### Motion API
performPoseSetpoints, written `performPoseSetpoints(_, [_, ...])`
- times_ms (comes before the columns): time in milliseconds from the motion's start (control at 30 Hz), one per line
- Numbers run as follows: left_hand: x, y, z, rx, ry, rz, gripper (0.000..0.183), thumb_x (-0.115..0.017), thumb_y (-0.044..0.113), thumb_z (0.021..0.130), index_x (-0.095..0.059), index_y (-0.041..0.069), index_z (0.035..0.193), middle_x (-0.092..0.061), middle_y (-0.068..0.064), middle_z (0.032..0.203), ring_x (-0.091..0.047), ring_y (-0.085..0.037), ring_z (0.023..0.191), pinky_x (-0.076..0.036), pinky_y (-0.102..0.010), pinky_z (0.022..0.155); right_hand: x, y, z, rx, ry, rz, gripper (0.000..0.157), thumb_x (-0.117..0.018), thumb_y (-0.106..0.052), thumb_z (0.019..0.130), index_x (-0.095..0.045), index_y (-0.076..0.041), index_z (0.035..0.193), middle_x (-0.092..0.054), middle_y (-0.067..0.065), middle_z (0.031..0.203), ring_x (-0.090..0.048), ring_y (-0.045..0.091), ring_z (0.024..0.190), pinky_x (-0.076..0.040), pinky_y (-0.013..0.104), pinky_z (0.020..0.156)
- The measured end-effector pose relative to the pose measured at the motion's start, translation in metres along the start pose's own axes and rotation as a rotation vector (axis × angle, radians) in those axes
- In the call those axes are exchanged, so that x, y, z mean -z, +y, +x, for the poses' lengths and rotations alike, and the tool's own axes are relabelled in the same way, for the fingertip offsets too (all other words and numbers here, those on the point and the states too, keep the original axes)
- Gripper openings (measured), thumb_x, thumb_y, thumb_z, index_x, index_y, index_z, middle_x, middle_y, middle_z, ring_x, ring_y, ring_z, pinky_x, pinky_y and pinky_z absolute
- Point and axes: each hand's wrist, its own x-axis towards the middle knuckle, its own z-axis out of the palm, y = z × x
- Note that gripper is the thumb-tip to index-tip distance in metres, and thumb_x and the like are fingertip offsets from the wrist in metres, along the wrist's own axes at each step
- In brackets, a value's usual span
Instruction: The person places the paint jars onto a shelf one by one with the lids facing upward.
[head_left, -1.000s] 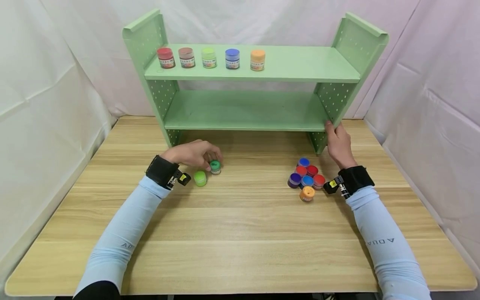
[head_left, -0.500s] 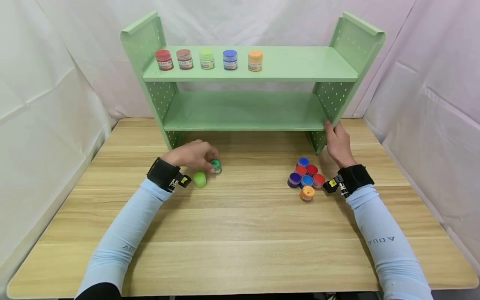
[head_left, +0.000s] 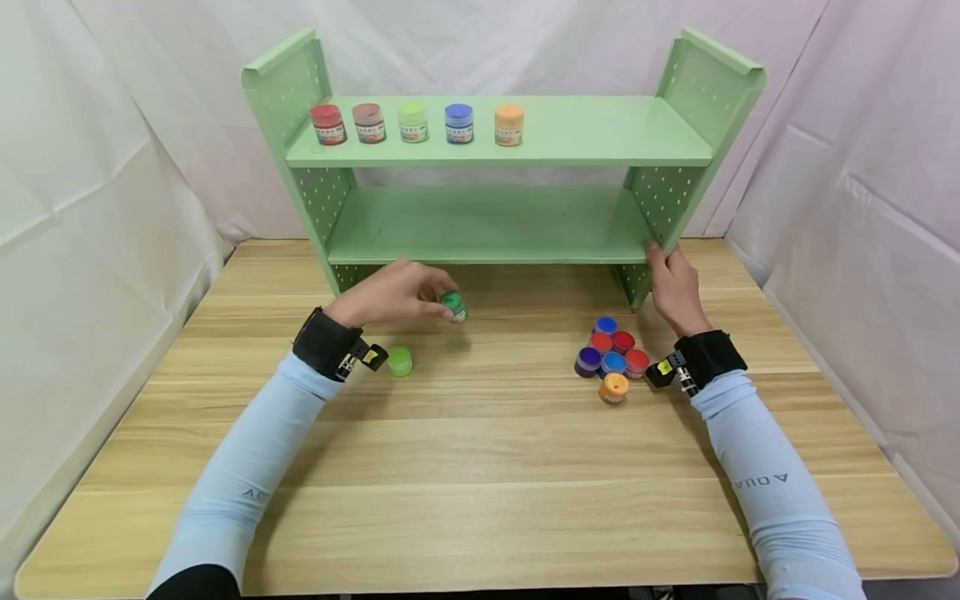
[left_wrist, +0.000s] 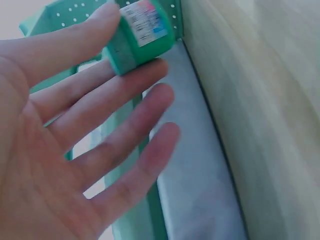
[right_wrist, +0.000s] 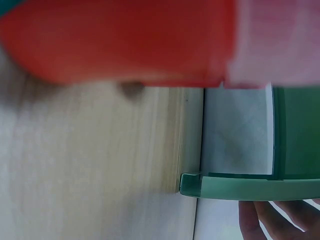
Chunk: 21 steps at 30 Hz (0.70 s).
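I see the left hand (head_left: 393, 293) has just lifted the dark-green jar (head_left: 454, 307) clear of the table (head_left: 480, 475), thumb and finger pinching it, the other fingers loosely extended; it hangs between one and two o'clock from the lime jar (head_left: 400, 362), so seems free to carry; the right hand (head_left: 677, 290) grips the shelf unit (head_left: 510, 218) at its four o'clock, apparently steadying it.

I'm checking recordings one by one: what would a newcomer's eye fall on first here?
First, the pale green rack at the back of the wooden table, with five jars lined up on its upper shelf. Before it, the left hand pinches a dark green jar above the table, while the right hand grips the rack's right side. Near that hand stands a colourful cluster of jars.
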Motion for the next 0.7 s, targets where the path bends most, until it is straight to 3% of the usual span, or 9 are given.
performPoseSetpoints(200, [0.021, 0.027, 0.023, -0.147, 0.167, 0.052, 0.039, -0.074, 0.034, 0.08, -0.069, 0.009, 0.11, -0.067, 0.011, 0.084, -0.061, -0.001, 0.066, -0.048, -0.018, 0.058, 0.0, 0.002, 0.0, -0.01, -0.005, -0.003, 0.064, -0.025, -0.056, 0.099, -0.033, -0.017, 0.149, -0.056, 0.018, 0.118, -0.055, 0.031, 0.093, -0.041, 0.033, 0.069])
performPoseSetpoints(400, [0.05, 0.065, 0.053, -0.273, 0.343, 0.105, 0.039, -0.073, 0.035, 0.082, -0.069, 0.008, 0.11, -0.068, 0.007, 0.088, -0.059, 0.001, 0.066, -0.048, -0.015, 0.058, 0.001, 0.004, 0.0, -0.012, 0.0, 0.002, 0.065, -0.025, -0.056, 0.099, -0.033, -0.017, 0.15, -0.055, 0.018, 0.121, -0.055, 0.031, 0.095, -0.041, 0.035, 0.071])
performPoseSetpoints(500, [0.063, 0.082, 0.065, -0.284, 0.425, 0.157, 0.041, -0.071, 0.036, 0.083, -0.069, 0.009, 0.113, -0.067, 0.007, 0.089, -0.057, 0.002, 0.064, -0.047, -0.017, 0.06, 0.001, 0.005, 0.001, -0.008, -0.006, 0.009, 0.065, -0.025, -0.056, 0.099, -0.031, -0.018, 0.151, -0.054, 0.019, 0.125, -0.055, 0.033, 0.098, -0.042, 0.036, 0.071])
performPoseSetpoints(700, [0.08, 0.105, 0.093, -0.212, 0.541, 0.288, 0.044, -0.066, 0.041, 0.086, -0.067, 0.011, 0.118, -0.068, 0.005, 0.097, -0.055, 0.001, 0.06, -0.043, -0.021, 0.06, 0.001, 0.005, 0.001, -0.003, -0.012, 0.017, 0.063, -0.025, -0.056, 0.099, -0.025, -0.023, 0.153, -0.051, 0.019, 0.132, -0.054, 0.035, 0.102, -0.041, 0.039, 0.074])
